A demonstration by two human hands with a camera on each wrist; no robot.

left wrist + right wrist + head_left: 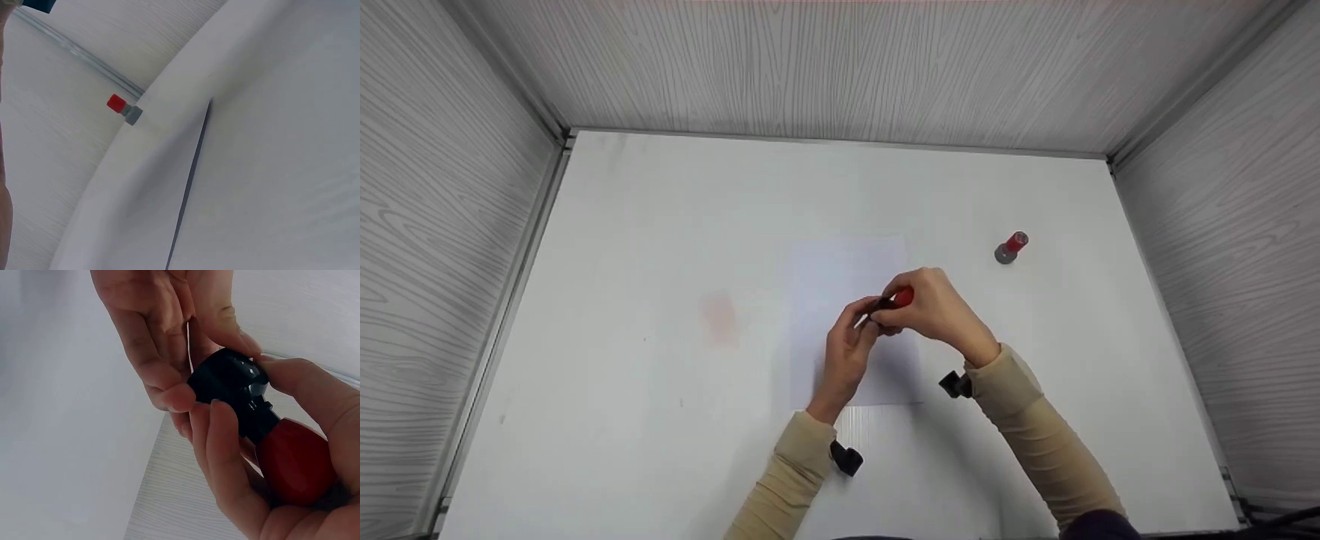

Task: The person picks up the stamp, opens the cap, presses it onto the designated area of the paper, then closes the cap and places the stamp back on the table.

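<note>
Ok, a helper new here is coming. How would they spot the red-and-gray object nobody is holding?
Start from the white table and find the pale sheet on it. Right of that sheet, beyond the right hand, sits a red-and-gray object. Unlike the red-and-black one held by that hand and the left hand, it sits apart, untouched.

Looks like a hand stamp (901, 298), with a glossy rounded red handle (295, 461), narrower black neck (260, 422) and broad black head (222, 379); slants in the right wrist view, head toward upper left; is held between left hand (847, 352) and right hand (936, 307), above white paper (844, 274).
</note>
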